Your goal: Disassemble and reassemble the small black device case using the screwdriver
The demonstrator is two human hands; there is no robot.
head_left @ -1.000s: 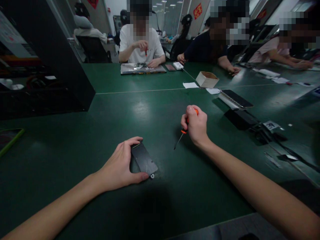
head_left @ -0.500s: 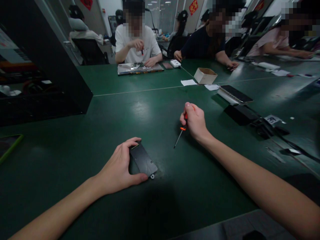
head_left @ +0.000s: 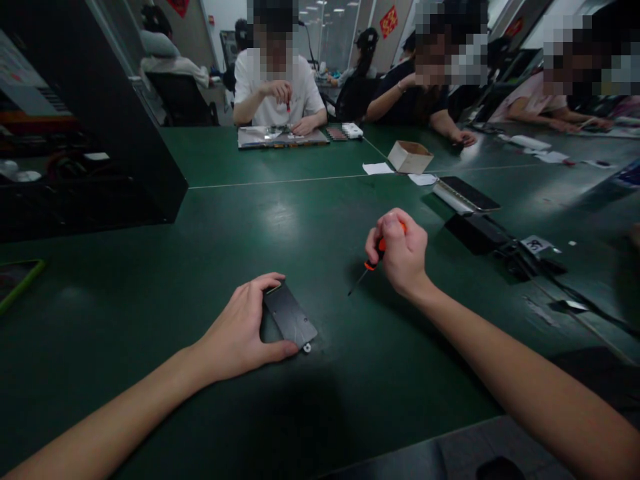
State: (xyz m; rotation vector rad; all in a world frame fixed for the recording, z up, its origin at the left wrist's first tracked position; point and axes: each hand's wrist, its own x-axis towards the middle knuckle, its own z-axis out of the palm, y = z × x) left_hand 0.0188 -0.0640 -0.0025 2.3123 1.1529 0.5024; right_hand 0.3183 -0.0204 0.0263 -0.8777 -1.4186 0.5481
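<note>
My left hand (head_left: 241, 328) grips a small flat black plate (head_left: 291, 316) lying on the green table (head_left: 150, 313), thumb at its near corner and fingers curled over its far edge. A tiny round silver part (head_left: 307, 347) shows at the plate's near corner. My right hand (head_left: 400, 253) is closed around an orange-handled screwdriver (head_left: 369, 267), whose thin tip points down and left, just above the table and a hand's width right of the plate.
A black cabinet (head_left: 100, 133) stands at the left. A green-edged tray (head_left: 20, 280) lies at the far left. To the right are a phone (head_left: 469, 193), black parts and cables (head_left: 525, 257), a small cardboard box (head_left: 410, 157). Other people work across the table.
My right hand has shifted slightly right and nearer with the screwdriver, which is tilted flatter. My left hand and the plate have stayed in place. The view has moved a little.
</note>
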